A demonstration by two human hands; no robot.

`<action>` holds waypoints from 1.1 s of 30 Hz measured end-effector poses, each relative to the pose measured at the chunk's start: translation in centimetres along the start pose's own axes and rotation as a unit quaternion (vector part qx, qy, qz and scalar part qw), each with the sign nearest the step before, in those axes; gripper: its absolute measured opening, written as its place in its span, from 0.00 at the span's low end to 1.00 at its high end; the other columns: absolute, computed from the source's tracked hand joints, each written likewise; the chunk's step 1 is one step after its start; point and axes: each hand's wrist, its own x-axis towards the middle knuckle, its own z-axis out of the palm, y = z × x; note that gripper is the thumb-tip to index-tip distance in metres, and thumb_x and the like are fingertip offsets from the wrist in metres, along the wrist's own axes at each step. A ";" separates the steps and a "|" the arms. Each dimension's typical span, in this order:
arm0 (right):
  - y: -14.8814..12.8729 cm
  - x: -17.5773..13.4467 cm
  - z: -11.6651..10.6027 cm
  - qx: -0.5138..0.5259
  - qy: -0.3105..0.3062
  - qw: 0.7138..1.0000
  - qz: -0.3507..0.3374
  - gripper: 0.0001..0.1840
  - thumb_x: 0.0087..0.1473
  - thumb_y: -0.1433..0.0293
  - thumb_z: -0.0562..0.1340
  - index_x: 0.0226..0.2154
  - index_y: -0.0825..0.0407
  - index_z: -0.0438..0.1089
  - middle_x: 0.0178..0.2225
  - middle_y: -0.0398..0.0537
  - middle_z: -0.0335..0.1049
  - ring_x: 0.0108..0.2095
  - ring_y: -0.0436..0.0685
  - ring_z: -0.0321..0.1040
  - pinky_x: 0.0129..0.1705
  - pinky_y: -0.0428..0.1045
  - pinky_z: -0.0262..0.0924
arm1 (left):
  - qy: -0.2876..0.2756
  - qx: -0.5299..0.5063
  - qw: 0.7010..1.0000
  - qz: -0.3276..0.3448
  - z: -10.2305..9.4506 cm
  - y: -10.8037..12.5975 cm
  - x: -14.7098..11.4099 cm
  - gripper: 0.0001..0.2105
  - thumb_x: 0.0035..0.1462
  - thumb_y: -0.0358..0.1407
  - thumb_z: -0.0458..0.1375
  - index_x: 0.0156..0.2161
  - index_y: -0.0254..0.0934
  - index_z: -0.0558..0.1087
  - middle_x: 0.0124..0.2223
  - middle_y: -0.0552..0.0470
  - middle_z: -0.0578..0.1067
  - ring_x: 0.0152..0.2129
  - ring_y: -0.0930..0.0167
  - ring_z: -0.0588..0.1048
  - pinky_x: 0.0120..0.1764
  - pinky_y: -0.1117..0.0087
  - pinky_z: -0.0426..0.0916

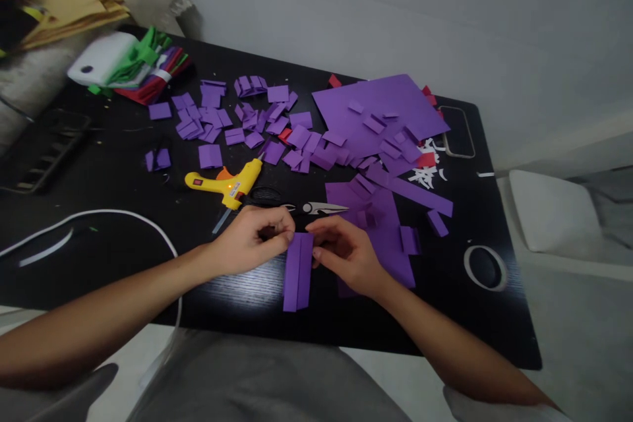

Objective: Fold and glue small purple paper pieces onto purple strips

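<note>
A folded purple paper strip (297,273) stands lengthwise before me, a crease running down it. My left hand (260,237) is closed, thumb and forefinger pinching its upper left corner. At its upper right edge is my right hand (346,254), fingers curled and thumb tip against the paper; the exact contact is partly hidden. Just beyond my hands lie scissors (324,208) with their blades pointing right. A yellow glue gun (232,184) rests on its side to the left of them, its nozzle toward the back and a glue stick at its rear.
Many small folded purple pieces (210,117) cover the back of the black table (222,323). Purple sheets (380,102), white scraps (424,175), a phone (457,132) and a tape roll (485,268) are on the right. A white cable (123,213) curves across the left; bundled coloured strips (153,72) lie behind.
</note>
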 end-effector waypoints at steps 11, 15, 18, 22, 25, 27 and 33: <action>0.2 -0.2 -0.3 0.006 -0.003 1.000 -0.005 0.11 0.57 0.65 0.72 0.44 0.48 0.79 0.36 0.45 0.77 0.32 0.52 0.74 0.35 0.49 0.78 | 0.012 -0.102 0.993 -0.063 0.8 -1.2 -0.7 0.07 0.66 0.34 0.58 0.35 0.35 0.71 0.24 0.58 0.72 0.15 0.77 0.73 0.20 0.79 0.68; 0.1 -0.1 -0.3 0.016 -0.001 1.000 -0.003 0.12 0.56 0.65 0.73 0.44 0.48 0.79 0.36 0.45 0.78 0.32 0.52 0.75 0.35 0.49 0.78 | 0.029 -0.107 0.992 -0.053 0.8 -1.0 -0.7 0.08 0.68 0.36 0.58 0.36 0.34 0.72 0.24 0.58 0.72 0.15 0.77 0.73 0.20 0.78 0.69; 0.1 0.0 -0.2 0.013 0.006 1.000 0.006 0.13 0.56 0.63 0.74 0.44 0.48 0.79 0.35 0.45 0.79 0.32 0.53 0.76 0.35 0.50 0.78 | 0.029 -0.120 0.991 -0.057 0.9 -0.9 -0.6 0.09 0.68 0.36 0.58 0.36 0.34 0.72 0.23 0.58 0.73 0.15 0.77 0.73 0.20 0.79 0.70; 0.1 0.3 -0.1 0.015 0.024 1.000 0.007 0.13 0.54 0.61 0.75 0.41 0.48 0.80 0.35 0.46 0.81 0.33 0.54 0.78 0.36 0.50 0.78 | 0.026 -0.124 0.990 -0.066 1.1 -0.7 -0.5 0.10 0.69 0.37 0.58 0.35 0.33 0.72 0.22 0.59 0.71 0.15 0.78 0.72 0.20 0.79 0.69; 0.0 0.5 -0.2 0.011 0.038 0.999 -0.006 0.13 0.54 0.59 0.76 0.39 0.49 0.80 0.35 0.46 0.82 0.33 0.55 0.79 0.35 0.50 0.78 | 0.031 -0.118 0.991 -0.061 1.1 -0.6 -0.4 0.11 0.70 0.38 0.57 0.37 0.33 0.73 0.23 0.58 0.72 0.16 0.78 0.72 0.22 0.79 0.70; 0.0 0.6 -0.3 0.008 0.046 0.999 -0.007 0.14 0.53 0.58 0.76 0.39 0.49 0.81 0.34 0.46 0.82 0.31 0.54 0.79 0.34 0.50 0.77 | 0.035 -0.117 0.991 -0.048 1.1 -0.6 -0.3 0.08 0.71 0.37 0.56 0.43 0.33 0.73 0.26 0.58 0.73 0.19 0.77 0.74 0.24 0.78 0.71; 0.0 0.8 -0.4 0.018 0.064 0.998 0.004 0.13 0.52 0.59 0.76 0.38 0.48 0.83 0.35 0.46 0.84 0.32 0.57 0.80 0.34 0.51 0.78 | 0.026 -0.102 0.994 0.000 0.9 -0.8 -0.4 0.10 0.68 0.32 0.57 0.52 0.35 0.72 0.36 0.53 0.76 0.26 0.76 0.77 0.31 0.76 0.76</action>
